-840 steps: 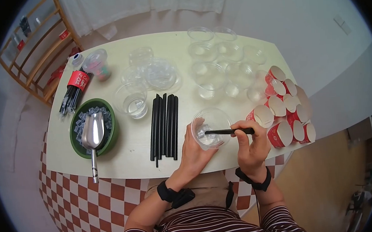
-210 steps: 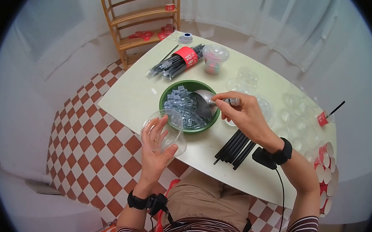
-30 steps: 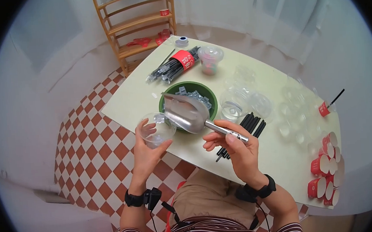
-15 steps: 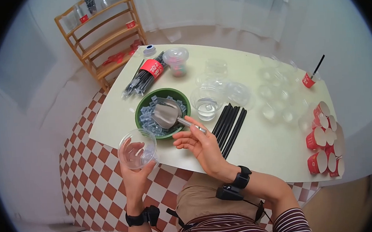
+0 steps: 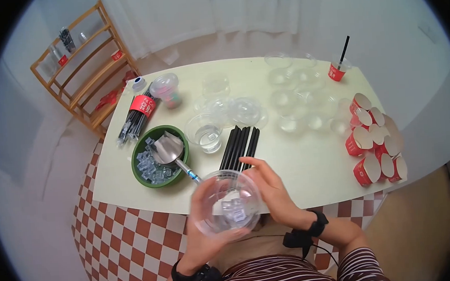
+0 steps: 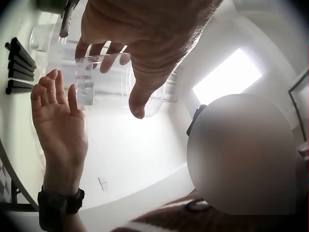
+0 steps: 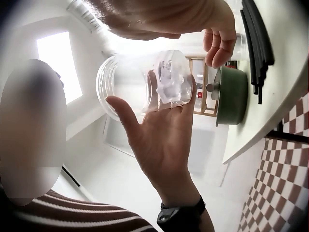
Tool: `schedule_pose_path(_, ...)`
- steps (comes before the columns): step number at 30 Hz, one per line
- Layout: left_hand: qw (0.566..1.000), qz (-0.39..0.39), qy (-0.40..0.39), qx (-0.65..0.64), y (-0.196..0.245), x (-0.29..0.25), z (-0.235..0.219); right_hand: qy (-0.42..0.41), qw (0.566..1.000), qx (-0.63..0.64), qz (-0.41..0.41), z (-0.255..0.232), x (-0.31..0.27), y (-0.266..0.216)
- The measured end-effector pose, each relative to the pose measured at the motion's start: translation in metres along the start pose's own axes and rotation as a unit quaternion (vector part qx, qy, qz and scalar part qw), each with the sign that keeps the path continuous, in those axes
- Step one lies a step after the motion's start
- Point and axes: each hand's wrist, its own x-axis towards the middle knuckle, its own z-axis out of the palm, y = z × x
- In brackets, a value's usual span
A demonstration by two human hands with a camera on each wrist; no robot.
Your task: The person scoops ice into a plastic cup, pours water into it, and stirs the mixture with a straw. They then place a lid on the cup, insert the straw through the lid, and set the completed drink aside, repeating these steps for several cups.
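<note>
In the head view a clear plastic cup (image 5: 213, 193) with clear ice cubes (image 5: 233, 211) at its bottom is in my left hand (image 5: 207, 242), fingers and thumb curled round its wall. My right hand (image 5: 278, 194) is beside the cup's right side, fingers loosely extended and holding nothing; whether it touches the cup is unclear. The left wrist view has the left hand (image 6: 133, 53) round the cup (image 6: 111, 82), with the right hand (image 6: 59, 116) apart and palm visible. A metal scoop (image 5: 167, 148) rests in the green bowl (image 5: 136, 173) of ice cubes.
Black straws (image 5: 233, 147) lie behind the cup. Further back stand a water-filled cup (image 5: 209, 140), clear lids (image 5: 245, 111) and clear cups (image 5: 285, 102). Red paper cups (image 5: 361, 141) are at the right; wrapped straws (image 5: 138, 111) and a lidded cup (image 5: 167, 92) at the back left.
The scoop was lowered into the green bowl and my right hand let it go. The left hand moved right with the cup, to in front of the straws. The head view turned rightward.
</note>
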Motion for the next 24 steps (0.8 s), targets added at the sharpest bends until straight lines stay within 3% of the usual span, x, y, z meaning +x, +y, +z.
schedule_pose_path(3,0.998,-0.020,-0.036,0.044,-0.034,0.027,0.034,0.084,0.979,-0.138,-0.122,-0.030,-0.027,-0.009)
schedule_pose_path(7,0.996,-0.053,-0.047,0.059,-0.067,0.055,0.072,0.098,0.914,-0.362,-0.152,-0.070,-0.043,-0.003)
schedule_pose_path(10,0.993,-0.048,-0.073,0.085,-0.086,0.070,0.083,0.125,0.910,-0.362,-0.157,-0.082,-0.035,0.009)
schedule_pose_path(13,0.980,-0.041,-0.115,0.158,-0.088,0.074,0.081,0.128,0.937,-0.301,-0.122,-0.084,-0.025,0.007)
schedule_pose_path(16,0.962,0.027,-0.073,0.263,-0.088,0.069,0.063,0.142,0.941,-0.286,-0.115,-0.084,-0.019,0.008)
schedule_pose_path(24,0.944,-0.011,0.148,0.293,-0.088,0.061,-0.001,0.159,0.938,-0.289,-0.111,-0.090,-0.015,0.014)
